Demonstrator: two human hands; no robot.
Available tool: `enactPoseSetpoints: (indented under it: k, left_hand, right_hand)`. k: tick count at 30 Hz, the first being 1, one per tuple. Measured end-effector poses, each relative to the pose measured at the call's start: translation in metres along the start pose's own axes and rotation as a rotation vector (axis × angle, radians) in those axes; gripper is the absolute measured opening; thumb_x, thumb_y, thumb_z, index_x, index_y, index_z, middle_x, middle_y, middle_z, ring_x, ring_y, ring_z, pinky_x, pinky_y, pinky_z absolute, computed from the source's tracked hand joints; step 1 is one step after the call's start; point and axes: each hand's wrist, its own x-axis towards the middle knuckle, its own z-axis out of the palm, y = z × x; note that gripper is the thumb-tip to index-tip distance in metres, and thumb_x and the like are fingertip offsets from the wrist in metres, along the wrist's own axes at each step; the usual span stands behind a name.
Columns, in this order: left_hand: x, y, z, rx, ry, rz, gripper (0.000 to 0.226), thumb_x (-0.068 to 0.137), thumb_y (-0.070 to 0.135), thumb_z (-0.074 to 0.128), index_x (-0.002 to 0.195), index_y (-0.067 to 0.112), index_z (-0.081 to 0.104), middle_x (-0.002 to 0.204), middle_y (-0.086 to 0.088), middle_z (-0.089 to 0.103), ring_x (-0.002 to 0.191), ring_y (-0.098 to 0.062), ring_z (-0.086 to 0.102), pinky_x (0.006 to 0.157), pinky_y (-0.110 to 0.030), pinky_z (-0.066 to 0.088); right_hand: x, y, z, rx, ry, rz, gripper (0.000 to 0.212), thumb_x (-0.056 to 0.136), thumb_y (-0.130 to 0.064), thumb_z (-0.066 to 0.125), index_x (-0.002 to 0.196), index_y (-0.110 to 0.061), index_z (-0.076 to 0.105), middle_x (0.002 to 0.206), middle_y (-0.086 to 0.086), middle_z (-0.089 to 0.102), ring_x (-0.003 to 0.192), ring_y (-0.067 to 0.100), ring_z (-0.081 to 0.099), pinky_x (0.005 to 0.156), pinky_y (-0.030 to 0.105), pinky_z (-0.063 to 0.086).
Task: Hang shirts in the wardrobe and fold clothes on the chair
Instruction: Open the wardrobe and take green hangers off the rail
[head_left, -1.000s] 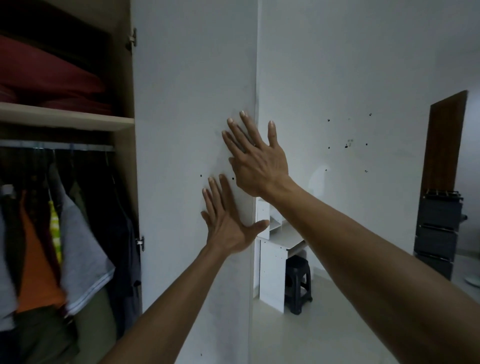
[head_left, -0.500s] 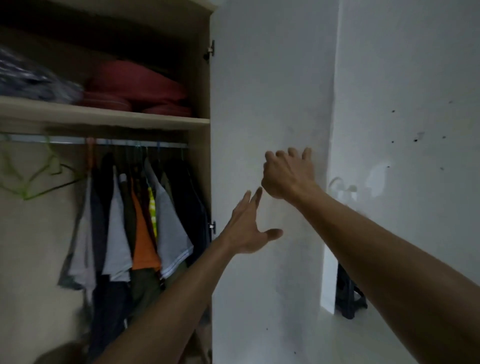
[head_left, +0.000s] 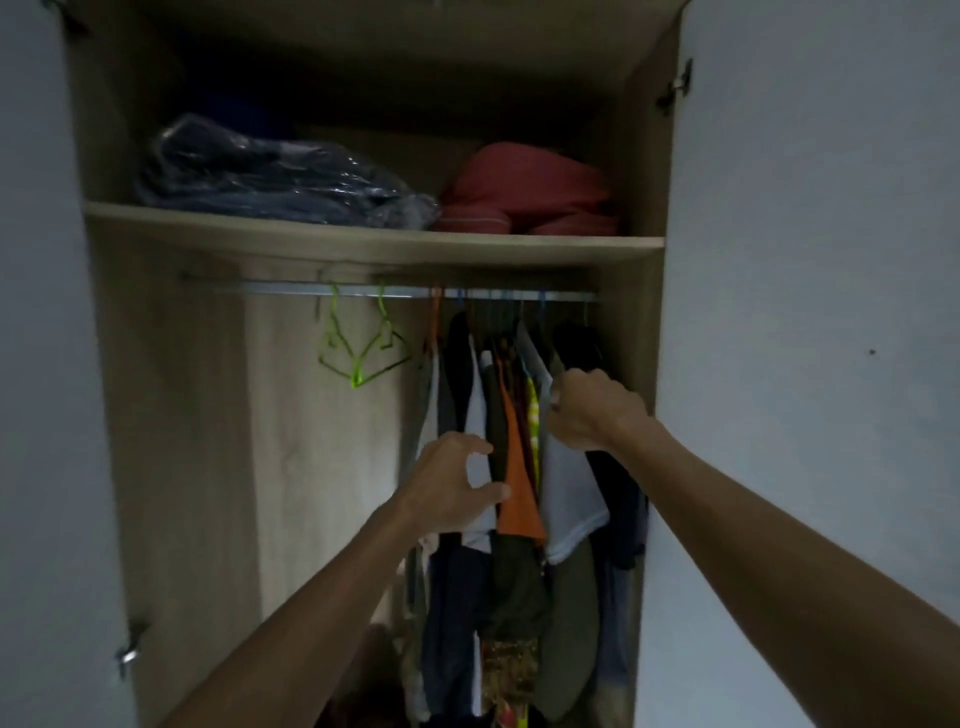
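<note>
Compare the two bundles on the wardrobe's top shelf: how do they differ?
The dark bundle lies on the left of the shelf; the red bundle lies on the right. The dark bundle is dark blue and wrapped in shiny clear plastic; the red bundle shows no wrap. The dark bundle spreads wider along the shelf than the red bundle. Both look soft, rest on the same shelf above the rail, and meet near the middle.

Dim, soft — wide-angle edge bending

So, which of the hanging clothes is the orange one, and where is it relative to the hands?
The orange shirt hangs between the left hand and right hand; its neighbours are white, grey or dark.
</note>
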Motion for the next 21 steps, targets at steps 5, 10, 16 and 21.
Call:
enactPoseSetpoints:
  k: [5, 10, 16, 21]
  left_hand:
    - [0.019, -0.062, -0.036, 0.096, 0.191, -0.078, 0.051, 0.086, 0.037, 0.074, 0.129, 0.014, 0.06, 0.129, 0.003, 0.054, 0.123, -0.01, 0.049, 0.099, -0.014, 0.034]
    - [0.064, -0.102, -0.07, 0.21, 0.488, -0.088, 0.027, 0.084, 0.028, 0.077, 0.107, 0.014, 0.074, 0.108, -0.001, 0.072, 0.102, -0.014, 0.066, 0.089, -0.019, 0.045]
    - [0.126, -0.134, -0.124, 0.299, 0.709, -0.228, 0.025, 0.082, 0.024, 0.066, 0.1, 0.01, 0.078, 0.099, -0.011, 0.075, 0.094, -0.026, 0.07, 0.085, -0.028, 0.049]
    - [0.171, -0.177, -0.146, 0.277, 0.709, -0.312, 0.037, 0.083, 0.026, 0.065, 0.115, 0.007, 0.071, 0.112, -0.012, 0.072, 0.103, -0.028, 0.068, 0.093, -0.035, 0.052]
  right_hand:
    - [0.06, -0.058, 0.04, 0.082, -0.012, -0.145, 0.036, 0.096, -0.037, 0.049, 0.126, -0.017, 0.057, 0.123, 0.009, 0.058, 0.104, 0.029, 0.06, 0.088, 0.043, 0.053]
    - [0.129, -0.094, 0.062, 0.235, -0.019, -0.246, 0.034, 0.096, -0.028, 0.052, 0.126, -0.014, 0.056, 0.126, 0.012, 0.053, 0.118, 0.033, 0.051, 0.094, 0.044, 0.049]
    - [0.208, -0.122, 0.067, 0.402, 0.005, -0.341, 0.011, 0.095, -0.019, 0.054, 0.091, -0.009, 0.054, 0.087, 0.004, 0.05, 0.085, 0.027, 0.059, 0.07, 0.036, 0.055]
    - [0.262, -0.149, 0.083, 0.515, -0.04, -0.39, 0.012, 0.09, -0.014, 0.055, 0.079, -0.009, 0.057, 0.09, 0.008, 0.059, 0.075, 0.022, 0.06, 0.061, 0.031, 0.053]
